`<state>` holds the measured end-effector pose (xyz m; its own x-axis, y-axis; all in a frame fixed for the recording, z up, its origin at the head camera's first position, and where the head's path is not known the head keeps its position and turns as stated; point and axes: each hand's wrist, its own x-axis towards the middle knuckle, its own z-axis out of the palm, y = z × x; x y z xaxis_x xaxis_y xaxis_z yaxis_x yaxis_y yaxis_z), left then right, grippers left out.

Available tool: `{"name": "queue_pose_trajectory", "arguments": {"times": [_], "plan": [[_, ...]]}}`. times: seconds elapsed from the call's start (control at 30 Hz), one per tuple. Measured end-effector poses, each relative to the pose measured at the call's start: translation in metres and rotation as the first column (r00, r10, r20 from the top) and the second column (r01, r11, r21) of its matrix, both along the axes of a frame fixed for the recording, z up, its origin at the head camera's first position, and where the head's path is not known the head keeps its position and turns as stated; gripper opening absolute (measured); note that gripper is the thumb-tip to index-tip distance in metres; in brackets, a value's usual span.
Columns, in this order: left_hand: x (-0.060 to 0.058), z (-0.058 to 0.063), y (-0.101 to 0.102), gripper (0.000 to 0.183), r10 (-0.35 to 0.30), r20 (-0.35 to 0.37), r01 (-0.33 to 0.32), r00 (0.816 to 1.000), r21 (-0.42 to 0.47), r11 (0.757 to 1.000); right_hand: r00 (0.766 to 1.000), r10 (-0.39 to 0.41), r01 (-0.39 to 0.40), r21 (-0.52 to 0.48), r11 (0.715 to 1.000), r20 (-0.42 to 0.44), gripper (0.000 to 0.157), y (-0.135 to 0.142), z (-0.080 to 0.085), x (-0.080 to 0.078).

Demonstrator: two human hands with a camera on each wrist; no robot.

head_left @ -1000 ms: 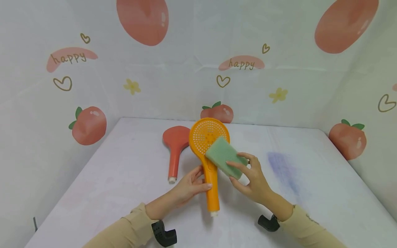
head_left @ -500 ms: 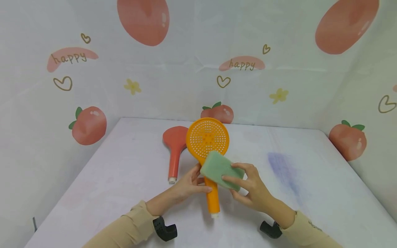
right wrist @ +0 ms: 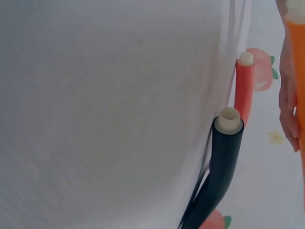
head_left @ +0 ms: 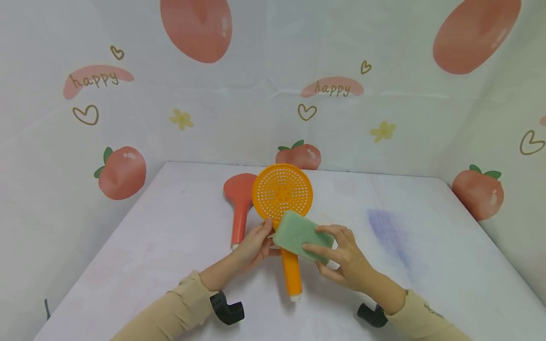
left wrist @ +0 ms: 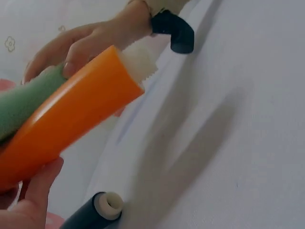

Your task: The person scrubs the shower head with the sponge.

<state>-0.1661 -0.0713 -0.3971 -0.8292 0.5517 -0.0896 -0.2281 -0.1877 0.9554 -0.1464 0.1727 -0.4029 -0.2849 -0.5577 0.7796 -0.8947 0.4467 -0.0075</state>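
Note:
An orange shower head (head_left: 281, 194) stands raised off the table, its perforated face turned toward me. My left hand (head_left: 251, 247) holds it near the neck, the thumb at the left side and some fingers hidden behind. Pinched by my right hand (head_left: 350, 259), a pale green sponge (head_left: 300, 238) lies against the upper handle and covers part of it. In the left wrist view, the sponge (left wrist: 33, 102) touches the orange handle (left wrist: 81, 107), which ends in a white threaded fitting (left wrist: 138, 62). The same handle (right wrist: 299, 71) shows at the edge of the right wrist view.
A red shower head (head_left: 241, 199) lies on the white table (head_left: 141, 265), left of the orange one. Both wrist views also show a dark handle (right wrist: 225, 157) with a white end. A purple smudge (head_left: 388, 237) marks the table. A patterned cloth (head_left: 239, 118) hangs behind.
The sponge has slid down from the perforated face to the handle. The orange shower head has tipped slightly left, and my left thumb has shifted up from the handle toward the neck.

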Motion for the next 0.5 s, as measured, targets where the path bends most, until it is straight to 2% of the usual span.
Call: {"name": "queue_pose_trajectory", "arguments": {"times": [0.13, 0.2, 0.4, 0.5], "plan": [[0.0028, 0.0024, 0.0025, 0.066, 0.121, -0.005, -0.121, 0.993, -0.069, 0.99, 1.0, 0.001, -0.001, 0.003, 1.0, 0.0, 0.03, -0.0005, 0.0004, 0.0], [0.0029, 0.0024, 0.0024, 0.064, 0.161, -0.017, -0.162, 0.987, -0.102, 0.981, 1.0, -0.002, 0.002, 0.002, 1.0, 0.002, 0.03, -0.0002, 0.0018, -0.0005], [0.0023, 0.0033, 0.0028, 0.057, 0.167, -0.056, -0.173, 0.984, -0.126, 0.977, 1.0, -0.013, 0.013, -0.002, 1.0, 0.009, 0.031, 0.0007, 0.007, -0.0041], [0.0019, 0.0033, 0.0052, 0.053, 0.209, -0.059, -0.215, 0.976, -0.143, 0.966, 0.999, 0.007, -0.008, 0.029, 1.0, 0.031, 0.031, 0.0016, 0.0068, -0.0028]]}}
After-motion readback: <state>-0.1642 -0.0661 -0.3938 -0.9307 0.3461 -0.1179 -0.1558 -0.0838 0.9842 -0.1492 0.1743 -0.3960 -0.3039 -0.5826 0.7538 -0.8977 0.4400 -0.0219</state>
